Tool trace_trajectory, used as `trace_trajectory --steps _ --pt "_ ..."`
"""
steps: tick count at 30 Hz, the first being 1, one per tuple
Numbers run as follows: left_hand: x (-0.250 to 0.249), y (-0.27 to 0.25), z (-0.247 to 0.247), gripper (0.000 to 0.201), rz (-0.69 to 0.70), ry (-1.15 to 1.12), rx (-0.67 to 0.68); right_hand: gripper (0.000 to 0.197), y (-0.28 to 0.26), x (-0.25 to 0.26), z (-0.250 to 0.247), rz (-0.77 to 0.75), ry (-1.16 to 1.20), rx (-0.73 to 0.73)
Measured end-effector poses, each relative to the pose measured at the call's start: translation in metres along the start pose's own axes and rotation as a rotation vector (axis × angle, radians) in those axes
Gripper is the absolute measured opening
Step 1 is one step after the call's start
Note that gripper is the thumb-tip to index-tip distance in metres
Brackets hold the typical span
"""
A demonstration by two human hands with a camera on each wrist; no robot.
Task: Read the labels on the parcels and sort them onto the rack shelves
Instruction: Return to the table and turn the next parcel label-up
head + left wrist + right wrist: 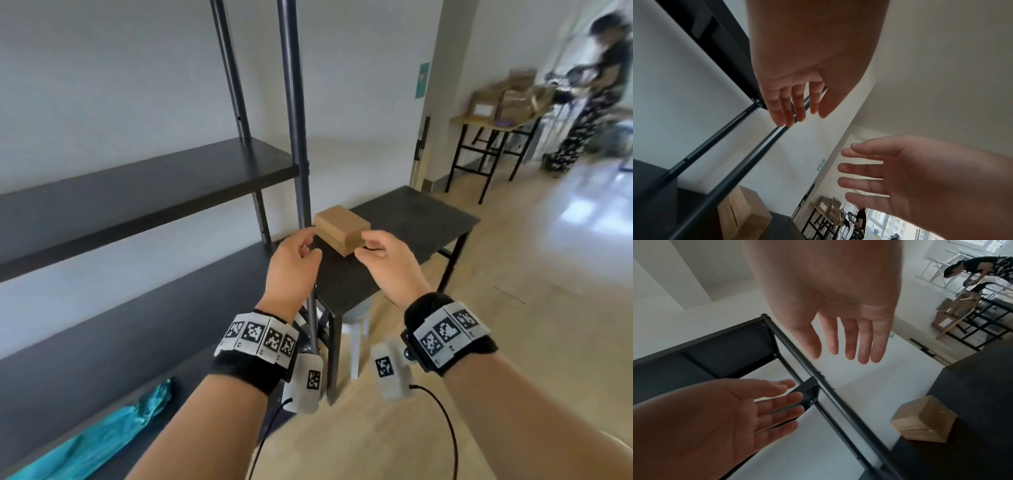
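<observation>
A small brown cardboard parcel (342, 226) sits near the left end of a black table (411, 219), beside the rack's front post. No label shows on the faces I see. My left hand (310, 243) and right hand (366, 245) hover on its near side, one at each end. Both wrist views show straight, spread fingers holding nothing: the left hand (797, 112) and right hand (838, 352) are in the air, short of the parcel (925, 418). The dark rack shelves (154, 185) stand to the left, bare at this height.
A teal plastic bag (102, 435) lies on the lower shelf (137, 325). A rack post (294, 120) rises just left of the parcel. A white stool (356, 329) stands under the black table. Far right, another person (589, 102) stands by a wooden table with cardboard boxes (507, 99).
</observation>
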State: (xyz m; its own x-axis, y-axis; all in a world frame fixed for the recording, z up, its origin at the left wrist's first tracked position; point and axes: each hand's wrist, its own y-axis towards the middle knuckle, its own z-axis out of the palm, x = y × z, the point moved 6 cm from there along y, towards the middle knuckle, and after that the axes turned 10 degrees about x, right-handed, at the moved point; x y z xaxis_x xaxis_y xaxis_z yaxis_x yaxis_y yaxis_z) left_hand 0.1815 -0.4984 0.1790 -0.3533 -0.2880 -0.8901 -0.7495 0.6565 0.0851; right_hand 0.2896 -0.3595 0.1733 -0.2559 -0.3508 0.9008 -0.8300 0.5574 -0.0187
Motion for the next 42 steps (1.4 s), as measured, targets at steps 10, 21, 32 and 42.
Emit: trace_trajectory --steps 10,21,32,42 --pt "0.022 0.098 0.097 0.039 -0.146 0.007 0.087 0.045 0.085 -0.081 -0.067 0.147 -0.016 -0.001" --pt "0.086 0.246 0.133 0.036 -0.344 -0.066 0.025 0.046 0.245 -0.136 -0.067 0.241 -0.112 0.119" --pt "0.152 0.342 0.162 0.036 -0.540 -0.063 0.021 0.050 0.369 -0.176 -0.056 0.283 -0.209 0.309" --pt "0.187 0.384 0.195 0.035 -0.799 -0.023 -0.027 0.052 0.463 -0.206 -0.043 0.185 -0.286 0.611"
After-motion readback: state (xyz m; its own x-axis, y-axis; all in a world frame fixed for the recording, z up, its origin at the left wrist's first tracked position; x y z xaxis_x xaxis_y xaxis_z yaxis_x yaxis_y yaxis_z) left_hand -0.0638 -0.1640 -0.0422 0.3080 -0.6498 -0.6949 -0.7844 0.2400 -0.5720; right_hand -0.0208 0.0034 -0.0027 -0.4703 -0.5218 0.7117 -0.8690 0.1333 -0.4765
